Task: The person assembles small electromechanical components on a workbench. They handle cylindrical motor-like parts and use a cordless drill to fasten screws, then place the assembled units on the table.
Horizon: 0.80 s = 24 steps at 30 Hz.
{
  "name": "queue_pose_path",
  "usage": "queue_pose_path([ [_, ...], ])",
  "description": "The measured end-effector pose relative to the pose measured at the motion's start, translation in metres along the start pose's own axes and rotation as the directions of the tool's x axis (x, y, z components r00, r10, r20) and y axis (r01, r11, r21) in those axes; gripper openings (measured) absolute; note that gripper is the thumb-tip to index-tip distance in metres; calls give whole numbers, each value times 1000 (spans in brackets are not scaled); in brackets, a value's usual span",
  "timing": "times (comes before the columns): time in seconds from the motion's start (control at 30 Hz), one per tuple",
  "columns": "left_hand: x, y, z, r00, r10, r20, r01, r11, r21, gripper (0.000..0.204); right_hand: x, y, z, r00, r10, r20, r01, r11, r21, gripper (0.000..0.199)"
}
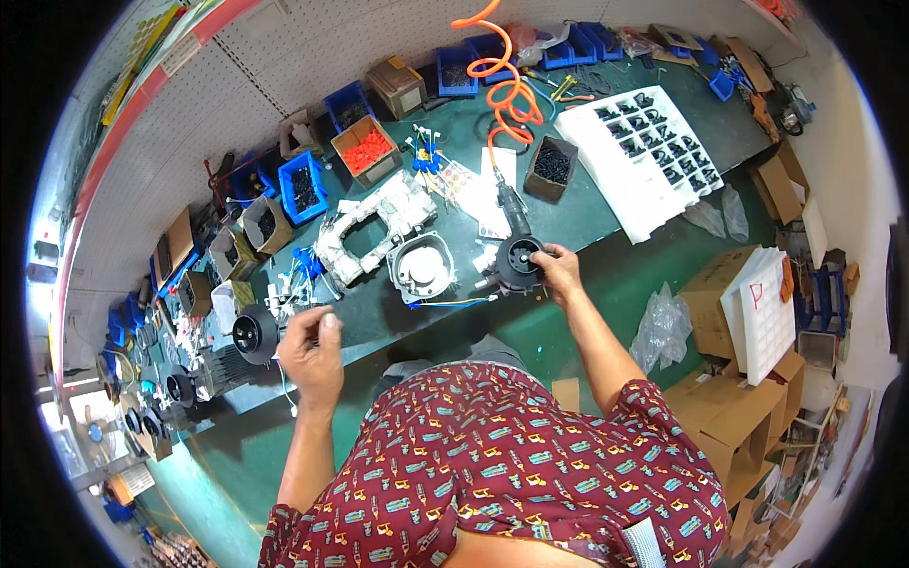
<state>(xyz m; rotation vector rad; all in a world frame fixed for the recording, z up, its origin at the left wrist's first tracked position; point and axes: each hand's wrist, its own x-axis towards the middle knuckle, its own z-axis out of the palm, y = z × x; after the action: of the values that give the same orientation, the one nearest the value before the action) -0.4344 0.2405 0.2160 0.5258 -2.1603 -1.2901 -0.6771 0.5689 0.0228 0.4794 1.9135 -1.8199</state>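
My right hand (561,272) is closed at the right side of a black round fan wheel (516,275), its thumb and fingers on the wheel near the hub. Just beyond the wheel, a dark air tool (512,209) hangs from a coiled orange hose (518,99). My left hand (312,352) is raised at the bench's front edge, fingers loosely bent and thumb apart, with nothing visible in it. Beside it on the left is a motor with another black fan wheel (254,331). A cast metal housing (422,268) lies between my hands, next to a larger pale casting (398,205).
Along the back of the dark green bench (606,213) stand blue bins (302,187), a box of red parts (366,151) and a box of black screws (551,168). A white foam tray (653,142) holds several black parts. Cardboard boxes (734,407) and clear plastic bags (662,327) sit at right.
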Motion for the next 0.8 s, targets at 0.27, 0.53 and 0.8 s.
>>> queue_pose_path([
  [0.27,21,8,85,943,-29,331,33,999,-6,12,-23,-79,-41,995,-93,-31,98,969,226,48],
  [0.53,45,44,173,655,-200,728,458,872,-172,73,-87,-126,20,973,-201,110,98,798,595,64],
  [0.8,52,58,153,900,-316,301,435,701,-564,47,-134,-118,104,755,-585,296,408,772,487,69],
])
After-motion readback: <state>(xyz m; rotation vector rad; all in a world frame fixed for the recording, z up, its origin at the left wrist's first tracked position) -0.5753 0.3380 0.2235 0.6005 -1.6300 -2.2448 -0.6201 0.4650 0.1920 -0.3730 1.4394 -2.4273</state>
